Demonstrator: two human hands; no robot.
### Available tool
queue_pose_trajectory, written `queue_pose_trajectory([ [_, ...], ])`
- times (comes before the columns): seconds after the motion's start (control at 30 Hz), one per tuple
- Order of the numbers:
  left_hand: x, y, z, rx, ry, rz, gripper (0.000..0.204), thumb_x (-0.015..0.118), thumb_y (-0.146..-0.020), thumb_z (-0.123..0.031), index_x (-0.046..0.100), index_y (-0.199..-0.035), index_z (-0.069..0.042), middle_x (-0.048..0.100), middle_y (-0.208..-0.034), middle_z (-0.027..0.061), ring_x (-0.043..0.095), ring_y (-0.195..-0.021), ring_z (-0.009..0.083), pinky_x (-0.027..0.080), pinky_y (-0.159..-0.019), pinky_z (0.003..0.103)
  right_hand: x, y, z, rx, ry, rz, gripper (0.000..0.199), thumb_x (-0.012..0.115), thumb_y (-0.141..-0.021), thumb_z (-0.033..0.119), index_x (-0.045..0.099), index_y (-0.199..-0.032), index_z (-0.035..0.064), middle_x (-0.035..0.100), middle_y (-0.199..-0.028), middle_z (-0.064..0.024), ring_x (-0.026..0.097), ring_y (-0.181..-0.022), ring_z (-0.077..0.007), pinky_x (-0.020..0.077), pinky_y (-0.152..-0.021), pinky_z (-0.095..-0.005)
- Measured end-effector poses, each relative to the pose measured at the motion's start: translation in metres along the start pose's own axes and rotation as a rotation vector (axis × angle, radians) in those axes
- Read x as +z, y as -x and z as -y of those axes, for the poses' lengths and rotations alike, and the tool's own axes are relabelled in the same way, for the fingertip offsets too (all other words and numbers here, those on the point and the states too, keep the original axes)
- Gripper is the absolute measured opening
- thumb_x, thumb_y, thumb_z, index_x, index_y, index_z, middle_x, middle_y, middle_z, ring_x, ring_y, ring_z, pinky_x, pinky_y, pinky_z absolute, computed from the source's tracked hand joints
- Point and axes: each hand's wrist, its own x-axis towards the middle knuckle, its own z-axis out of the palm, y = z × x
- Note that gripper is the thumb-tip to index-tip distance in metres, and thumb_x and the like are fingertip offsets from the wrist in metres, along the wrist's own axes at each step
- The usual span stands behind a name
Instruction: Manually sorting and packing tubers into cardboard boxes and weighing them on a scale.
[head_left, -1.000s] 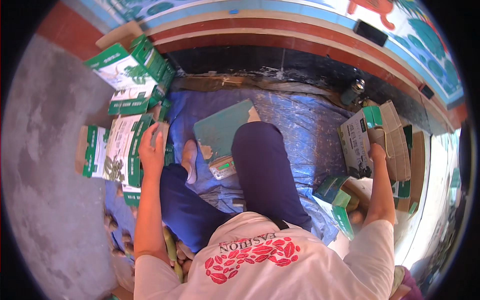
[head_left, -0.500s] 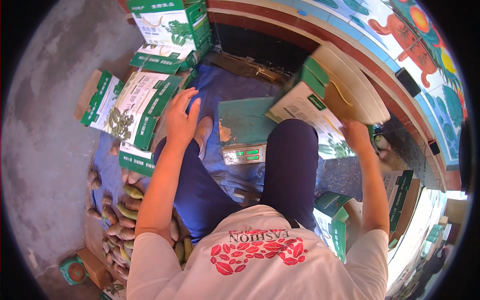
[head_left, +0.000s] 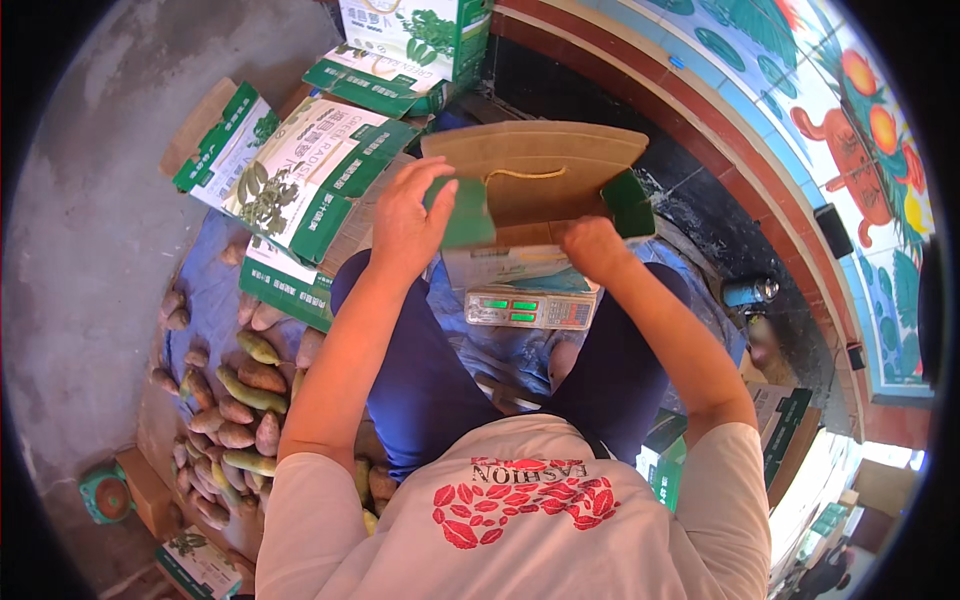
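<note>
An open cardboard box (head_left: pixel 545 205), brown inside with green side flaps and a yellow cord handle on its raised far panel, is over the platform of an electronic scale (head_left: pixel 530 309) between my knees. My right hand (head_left: pixel 597 248) is closed on the box's near edge; its fingertips are partly hidden. Beside the left green flap, my left hand (head_left: pixel 408 215) has its fingers apart, and I cannot tell whether it touches the flap. The scale's lit green displays and keypad show in front of the box, while its platform is hidden underneath.
Green-and-white cartons (head_left: pixel 320 165) lie piled at the left. Sweet potatoes (head_left: pixel 235 435) and long green radishes (head_left: pixel 250 388) lie in a heap at lower left on the blue sheet (head_left: pixel 208 262). A bottle (head_left: pixel 750 291) lies at the right, near more cartons (head_left: pixel 785 425).
The box has swung from the right onto the scale, its opening now toward me. My right hand moved left with it, and my left hand came slightly right toward its flap. The view has shifted.
</note>
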Motion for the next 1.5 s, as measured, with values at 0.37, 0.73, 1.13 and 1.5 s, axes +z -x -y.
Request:
queue_pose_trajectory([
  [0.37, 0.002, 0.002, -0.001, 0.014, 0.107, -0.091, 0.017, 0.060, -0.078, -0.015, 0.060, -0.090, -0.003, 0.060, -0.098, 0.0138, 0.057, -0.092, 0.0309, 0.045, -0.080, 0.037, 0.006, 0.000, -0.005, 0.071, 0.072, 0.161, 0.011, 0.057, -0.074, 0.018, 0.064, -0.073, 0.0102, 0.064, -0.078, -0.0079, 0.063, -0.076, -0.0229, 0.0486, -0.063, -0.0320],
  [0.73, 0.006, -0.001, -0.010, 0.012, 0.017, -0.027, 0.016, 0.060, -0.079, -0.014, 0.060, -0.090, -0.003, 0.061, -0.098, 0.0130, 0.057, -0.091, 0.0318, 0.046, -0.078, 0.036, 0.005, 0.011, -0.011, 0.012, 0.191, 0.224, 0.012, 0.057, -0.071, 0.017, 0.066, -0.067, 0.0119, 0.065, -0.068, -0.0056, 0.064, -0.066, -0.0206, 0.0482, -0.054, -0.0316],
  [1.13, 0.007, -0.003, -0.010, 0.041, 0.022, -0.125, 0.015, 0.058, -0.080, -0.009, 0.061, -0.094, -0.003, 0.062, -0.101, 0.0118, 0.059, -0.094, 0.0269, 0.046, -0.081, 0.033, -0.036, 0.012, -0.013, 0.041, -0.257, 0.376, 0.036, 0.062, -0.075, 0.038, 0.063, -0.087, 0.0036, 0.062, -0.085, -0.0145, 0.060, -0.084, -0.0305, 0.0472, -0.070, -0.0382],
  [1.5, -0.087, 0.129, 0.078, -0.418, -0.335, -0.219, 0.016, 0.059, -0.079, -0.010, 0.061, -0.092, -0.002, 0.062, -0.094, 0.0162, 0.060, -0.089, 0.0299, 0.047, -0.077, 0.034, -0.055, 0.012, -0.022, 0.081, -0.576, -0.087, 0.024, 0.063, -0.077, 0.017, 0.061, -0.096, 0.0043, 0.062, -0.087, -0.0138, 0.061, -0.079, -0.0302, 0.0477, -0.070, -0.0376],
])
